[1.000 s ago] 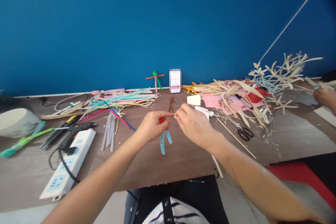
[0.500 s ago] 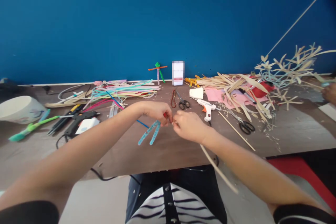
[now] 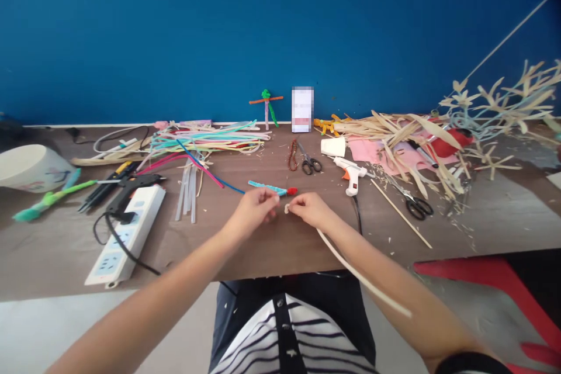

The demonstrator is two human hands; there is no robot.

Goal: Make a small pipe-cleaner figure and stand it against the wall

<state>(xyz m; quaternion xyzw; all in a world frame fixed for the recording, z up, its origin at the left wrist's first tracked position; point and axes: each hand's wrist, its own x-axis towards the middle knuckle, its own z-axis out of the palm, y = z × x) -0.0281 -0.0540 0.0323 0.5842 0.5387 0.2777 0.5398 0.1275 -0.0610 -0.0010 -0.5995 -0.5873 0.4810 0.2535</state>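
A cream strip (image 3: 363, 282), likely light and pliable, crosses the table's near edge (image 3: 263, 270), best held near its curled tip, where the right hand (image 3: 310, 209) pinches it; whether the left hand (image 3: 253, 210) grasps anything cannot be told

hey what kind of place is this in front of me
Probably a craft workspace: the table holds a white glue gun, a bundle of colourful pipe cleaners and a small green-topped figure.

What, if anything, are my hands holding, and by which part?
Your right hand pinches the pale strip near one end; whether your left hand holds anything can't be told.
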